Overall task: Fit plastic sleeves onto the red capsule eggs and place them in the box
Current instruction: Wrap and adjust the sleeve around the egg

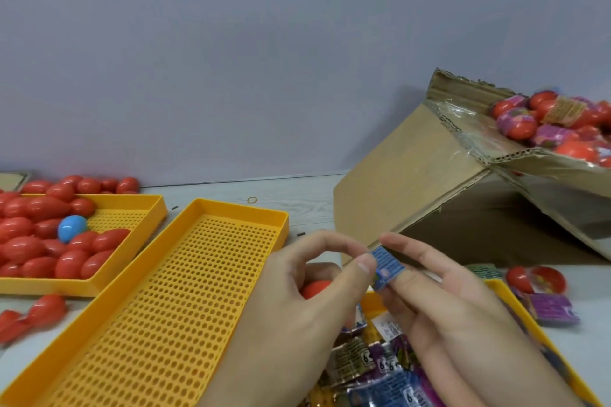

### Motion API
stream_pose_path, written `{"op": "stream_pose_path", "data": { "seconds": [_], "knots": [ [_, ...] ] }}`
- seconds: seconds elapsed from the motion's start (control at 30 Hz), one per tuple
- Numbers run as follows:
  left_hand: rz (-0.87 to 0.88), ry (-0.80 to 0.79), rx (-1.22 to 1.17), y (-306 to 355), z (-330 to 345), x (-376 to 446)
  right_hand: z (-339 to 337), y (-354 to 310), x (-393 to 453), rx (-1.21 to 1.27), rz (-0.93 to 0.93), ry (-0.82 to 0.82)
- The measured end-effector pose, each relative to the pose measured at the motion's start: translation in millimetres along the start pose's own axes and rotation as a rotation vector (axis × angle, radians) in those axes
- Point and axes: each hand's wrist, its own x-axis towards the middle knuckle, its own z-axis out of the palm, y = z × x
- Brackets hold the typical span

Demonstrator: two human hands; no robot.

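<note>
Both hands meet near the middle of the desk [317, 198], in front of the tilted cardboard box [413, 182]. The left hand [297, 291] curls its fingers around a red egg [314, 289] held in the palm, while its thumb and forefinger pinch one end of a small blue sleeve [385, 269]. The right hand [439, 301] pinches the other end of the same sleeve between thumb and fingers — the sleeve is held just beside the egg and is not around it.

The box lies open at the right, with red eggs already wearing purple sleeves [555, 122] heaped inside. An empty perforated yellow tray [172, 301] sits in front of the left hand. A second yellow tray [139, 218] at the far left holds loose red eggs [39, 241] and one blue egg [71, 227]. Below the hands, a third tray [535, 324] holds a pile of printed sleeves [380, 373] — mostly purple and blue. An opened red egg [535, 279] and a purple sleeve [552, 309] lie on the desk at the right.
</note>
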Motion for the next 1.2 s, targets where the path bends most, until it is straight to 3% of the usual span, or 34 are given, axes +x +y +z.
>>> {"op": "stream_pose_path", "data": {
  "seconds": [0.17,0.27,0.4,0.6,0.8,1.03,1.2],
  "knots": [
    [0.005,-0.064,0.016,-1.1,-1.5,-0.8,4.7,0.8,-2.6,0.02,0.064,0.011],
    [0.025,-0.061,0.02,-1.5,-1.2,-0.5,4.5,-0.8,-3.6,-0.1,0.067,-0.004],
    [0.015,-0.053,-0.02,-1.7,-1.9,-0.2,5.0,-7.0,-9.8,-0.497,-0.078,-0.031],
    [-0.047,-0.089,0.092,-2.3,-4.1,-2.3,3.6,-8.3,-12.4,-0.626,-0.289,0.005],
    [-0.067,-0.124,0.031,-1.1,-4.9,-3.4,2.4,-7.5,-11.0,-0.594,-0.321,0.023],
    [-0.086,-0.128,0.023,-0.9,-9.7,-3.2,-1.0,-5.7,-11.7,-0.7,-0.304,-0.158],
    [-0.146,-0.176,0.069,-0.6,-13.8,-3.0,-5.4,-8.4,-5.3,-0.63,-0.208,-0.238]
  ]
}}
